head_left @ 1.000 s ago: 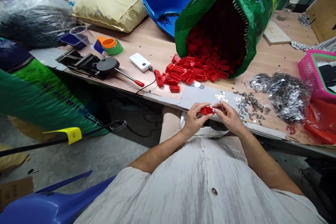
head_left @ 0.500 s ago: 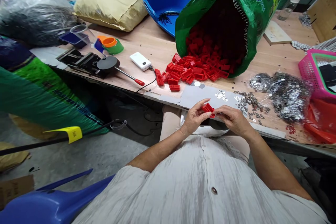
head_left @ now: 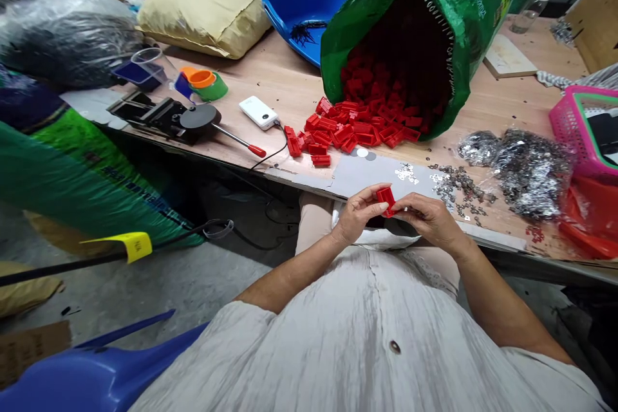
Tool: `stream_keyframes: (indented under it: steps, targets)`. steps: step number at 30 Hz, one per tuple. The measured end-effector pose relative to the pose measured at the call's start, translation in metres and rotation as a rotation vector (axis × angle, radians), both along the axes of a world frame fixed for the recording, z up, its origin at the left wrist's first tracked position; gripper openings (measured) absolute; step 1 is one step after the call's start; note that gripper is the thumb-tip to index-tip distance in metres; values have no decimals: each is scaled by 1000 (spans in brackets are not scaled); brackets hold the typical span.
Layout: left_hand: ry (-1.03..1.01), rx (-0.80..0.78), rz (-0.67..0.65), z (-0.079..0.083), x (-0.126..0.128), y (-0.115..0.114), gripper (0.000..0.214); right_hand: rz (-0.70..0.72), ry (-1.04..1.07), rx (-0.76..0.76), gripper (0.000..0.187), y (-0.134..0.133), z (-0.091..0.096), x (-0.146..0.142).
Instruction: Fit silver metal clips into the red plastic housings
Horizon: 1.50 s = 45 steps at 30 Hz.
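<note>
Both hands meet at the table's near edge over my lap. My left hand (head_left: 358, 214) pinches a small red plastic part (head_left: 385, 198) between thumb and fingers. My right hand (head_left: 431, 220) is closed against the same part from the right, its fingertips pressed to it. A pile of the same red parts (head_left: 347, 132) spills from a green sack (head_left: 425, 19) lying on its side just beyond. Small shiny metal pieces (head_left: 456, 187) lie scattered right of my hands.
A blue basin (head_left: 302, 3), tan padded bag (head_left: 207, 0), white power bank (head_left: 261, 114) with cable, black hand press (head_left: 168, 117) and coloured cups (head_left: 203, 84) sit on the wooden table (head_left: 284, 87). Bags of metal bits (head_left: 521, 167) and a pink basket (head_left: 586, 135) are right. A blue chair (head_left: 87, 373) stands at lower left.
The red part has turned upright between my hands and my right hand has shifted from above it to beside it. The camera view drifted slightly.
</note>
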<state>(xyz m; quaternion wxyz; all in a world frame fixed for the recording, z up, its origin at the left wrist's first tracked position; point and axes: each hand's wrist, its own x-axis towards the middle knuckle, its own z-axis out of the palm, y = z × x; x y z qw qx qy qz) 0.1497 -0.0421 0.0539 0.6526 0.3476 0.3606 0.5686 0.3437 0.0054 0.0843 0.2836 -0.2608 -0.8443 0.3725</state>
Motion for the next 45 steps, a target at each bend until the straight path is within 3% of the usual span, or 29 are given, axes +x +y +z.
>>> stream_keyframes:
  steps: [6,11,15,20,26,45]
  targets:
    - [3,12,-40,-2,1,-1,45,-160,-17,-216,16,-4,-9,3]
    - [31,36,-66,-2,1,-1,45,-196,-32,-321,22,-5,-12,3]
    - [152,124,-41,-6,-3,7,44,-233,-82,-215,29,1,-16,2]
    - [550,265,10,-16,-19,27,36,-303,-240,-29,32,6,-30,-1]
    - [902,334,-103,-15,-34,46,35,-317,-321,0,23,9,-35,-9]
    - [916,365,-150,-24,-39,56,33,-260,-407,78,19,18,-43,-20]
